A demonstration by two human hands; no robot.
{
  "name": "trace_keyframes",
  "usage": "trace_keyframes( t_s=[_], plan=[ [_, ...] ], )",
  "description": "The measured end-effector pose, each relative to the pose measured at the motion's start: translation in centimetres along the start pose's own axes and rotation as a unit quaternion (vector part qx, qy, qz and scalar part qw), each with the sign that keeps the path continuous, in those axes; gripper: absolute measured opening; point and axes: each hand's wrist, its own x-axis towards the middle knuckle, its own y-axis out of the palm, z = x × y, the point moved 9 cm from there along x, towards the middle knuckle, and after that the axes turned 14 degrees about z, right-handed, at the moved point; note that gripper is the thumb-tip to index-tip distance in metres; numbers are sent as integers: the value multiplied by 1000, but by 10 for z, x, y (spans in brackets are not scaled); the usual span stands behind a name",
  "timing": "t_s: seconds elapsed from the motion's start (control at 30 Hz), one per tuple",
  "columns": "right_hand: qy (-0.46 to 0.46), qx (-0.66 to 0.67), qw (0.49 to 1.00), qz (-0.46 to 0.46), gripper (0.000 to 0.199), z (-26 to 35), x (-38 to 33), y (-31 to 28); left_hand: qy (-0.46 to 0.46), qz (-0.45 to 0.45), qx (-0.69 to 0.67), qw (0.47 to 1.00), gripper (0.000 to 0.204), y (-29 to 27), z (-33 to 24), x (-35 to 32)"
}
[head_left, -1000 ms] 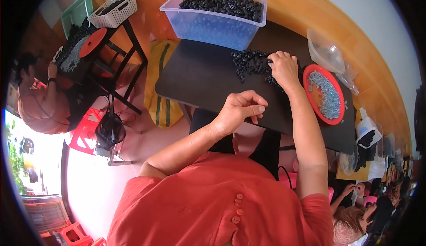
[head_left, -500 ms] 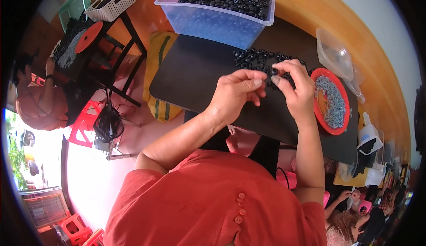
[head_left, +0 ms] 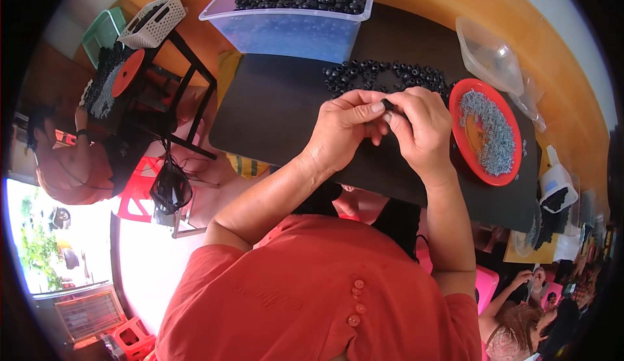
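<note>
Over the table's near edge, my right hand (head_left: 422, 125) pinches a small black ring-shaped part (head_left: 387, 104) between thumb and fingers. My left hand (head_left: 343, 125) meets it from the other side, closed, its thumb tip pressed up against the part. Whatever else the left fingers may hold is hidden. Just beyond both hands, a loose spread of similar black parts (head_left: 351, 75) lies on the dark tabletop (head_left: 260, 107). To the right of my right hand rests a red plate (head_left: 457, 133) with a heap of small grey pieces (head_left: 497, 140), too small to name.
At the back stands a clear plastic tub (head_left: 292, 32) full of black parts. A clear empty-looking container (head_left: 491, 55) is at the far right, with a white scoop-like container (head_left: 558, 185) nearer. Co-workers sit at left (head_left: 75, 166) and lower right (head_left: 520, 319); a yellow sack (head_left: 247, 164) lies beside the table.
My hands have come together, the left thumb now touching the black part that the right fingers hold. The view has shifted slightly, so the tub appears farther left and higher.
</note>
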Motion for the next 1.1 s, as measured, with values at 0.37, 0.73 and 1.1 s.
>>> trace_keyframes(
  t_s=[0.37, 0.73, 1.1],
  plan=[
    [10, 39, 999, 26, 22, -4, -1, 12, -23, 70, -149, 986, 18, -5, 16, 4],
    [45, 65, 996, 31, 13, -11, -4, 18, -32, 59, -144, 987, 19, -3, 20, 1],
    [13, -22, 999, 24, 17, -1, -10, 0, -33, 98, -131, 986, 17, -7, 18, 5]
  ],
)
